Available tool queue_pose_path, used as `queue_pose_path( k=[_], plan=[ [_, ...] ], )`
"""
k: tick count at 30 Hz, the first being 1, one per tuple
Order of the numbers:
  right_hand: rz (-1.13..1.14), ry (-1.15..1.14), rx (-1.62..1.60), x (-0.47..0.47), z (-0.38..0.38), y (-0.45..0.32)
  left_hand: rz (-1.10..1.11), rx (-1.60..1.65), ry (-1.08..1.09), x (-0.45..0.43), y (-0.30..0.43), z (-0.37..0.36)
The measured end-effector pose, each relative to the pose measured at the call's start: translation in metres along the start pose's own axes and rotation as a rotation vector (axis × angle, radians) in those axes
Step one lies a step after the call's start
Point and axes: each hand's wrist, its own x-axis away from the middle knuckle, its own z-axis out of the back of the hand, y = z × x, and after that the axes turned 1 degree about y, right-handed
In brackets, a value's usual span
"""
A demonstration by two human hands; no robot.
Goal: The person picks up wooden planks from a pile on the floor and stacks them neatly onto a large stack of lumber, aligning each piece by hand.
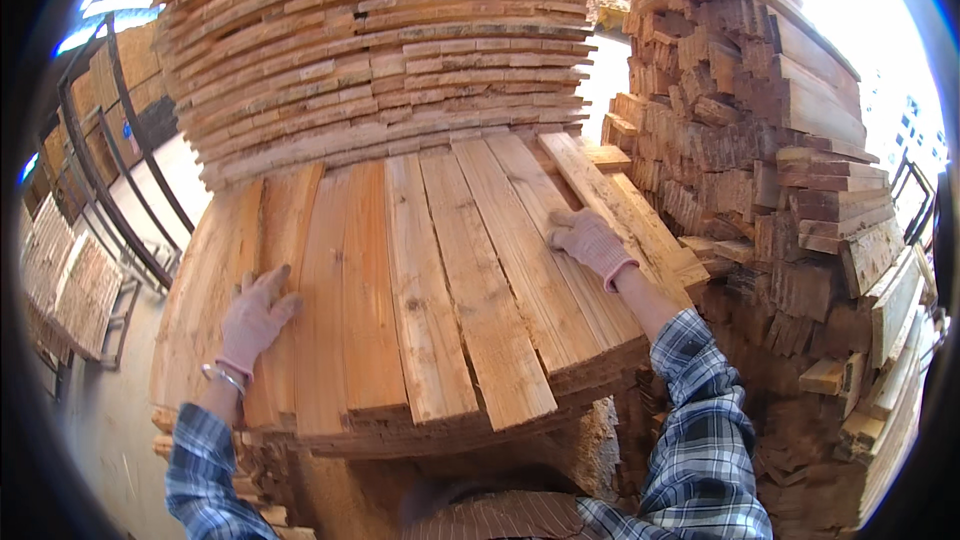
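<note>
Wooden boards (427,277) lie side by side on top of a pile before me, their near ends uneven. My left hand (255,315), in a pale knit glove, rests on the boards at the left with its fingers spread. In a like glove, my right hand (589,240) touches a board toward the right, near a gap between boards; its fingers are bent and their hold on the wood cannot be told. Right of that gap, a narrower board (592,180) lies at a slant over other boards. One board's end (521,405) juts out at the near edge.
A tall stack of boards (375,52) rises directly behind the layer. Rough wood pieces (720,105) are heaped high on the right, with some ends jutting out. Metal frames (124,135) and another stack of boards (75,277) stand at the left.
</note>
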Motion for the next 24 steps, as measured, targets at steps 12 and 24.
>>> queue_pose_path(
  k=[12,24],
  plan=[
    [-0.349,0.101,-0.046,0.044,0.017,0.102,-0.664,0.133,-0.061,0.11,0.181,0.014],
    [-0.009,0.031,0.513,-0.028,-0.041,0.135,-0.746,-0.011,0.097,0.087,0.277,-0.066]
  ],
)
